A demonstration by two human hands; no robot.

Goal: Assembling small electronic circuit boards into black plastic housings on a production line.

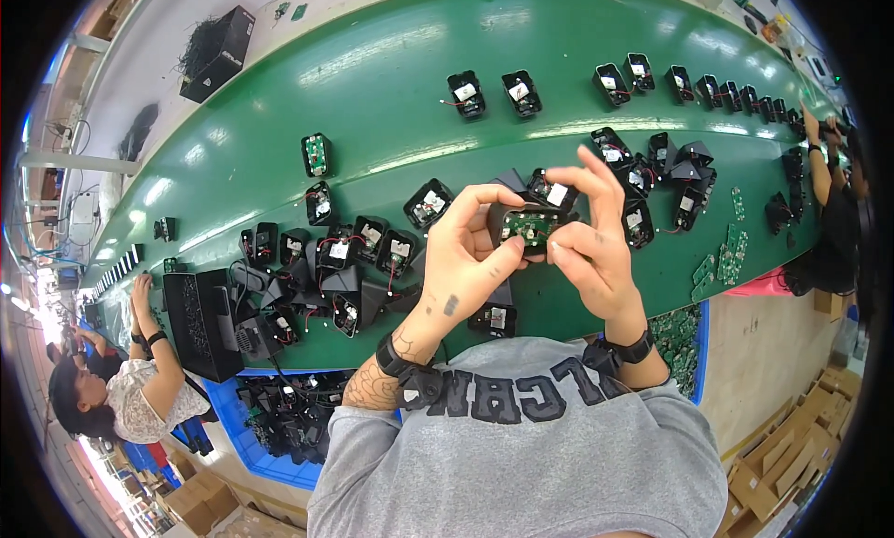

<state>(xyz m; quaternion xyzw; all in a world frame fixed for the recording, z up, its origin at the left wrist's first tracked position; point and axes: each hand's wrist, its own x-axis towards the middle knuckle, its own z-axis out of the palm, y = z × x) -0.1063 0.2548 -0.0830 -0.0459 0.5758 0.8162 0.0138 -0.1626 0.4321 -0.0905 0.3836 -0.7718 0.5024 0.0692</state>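
Observation:
In front of my chest, my left hand (464, 263) grips a small black plastic housing (534, 207), thumb on the near side and fingers wrapped round the left. A green circuit board (527, 229) lies in the housing, facing up. My right hand (601, 259) is at the board's right edge, its thumb and index finger bent together and its other fingers raised. Whatever those two fingertips pinch is too small to make out. Just beyond them is another black housing (556, 194) with a white part inside.
Several open black housings (340, 249) with red wires crowd the green table (391, 100); more line its far side. Loose circuit boards (733, 254) lie at right. A black bin (197, 324) stands left, near a co-worker (140, 394). Blue crates (279, 468) sit below the near edge.

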